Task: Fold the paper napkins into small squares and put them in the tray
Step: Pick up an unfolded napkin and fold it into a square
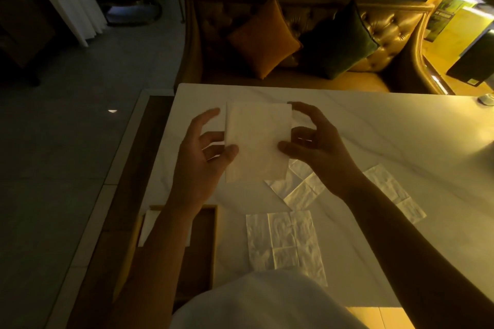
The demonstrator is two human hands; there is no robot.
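I hold a white paper napkin [256,141], folded to a tall rectangle, above the white marble table [374,128]. My left hand [205,152] pinches its left edge with the thumb on top. On the right edge, my right hand [312,141] grips it with thumb and curled fingers. Three unfolded, creased napkins lie flat on the table: one near me [286,240], one under my right wrist [296,187], one at the right [395,192]. A wooden tray [203,243] sits at the table's near left corner under my left forearm, with a white folded napkin [149,227] in it.
A gold tufted sofa [387,32] with an orange cushion [264,37] and a dark green cushion [339,40] stands right behind the table's far edge. The base of a glass [486,100] sits at the table's far right. Grey floor lies to the left.
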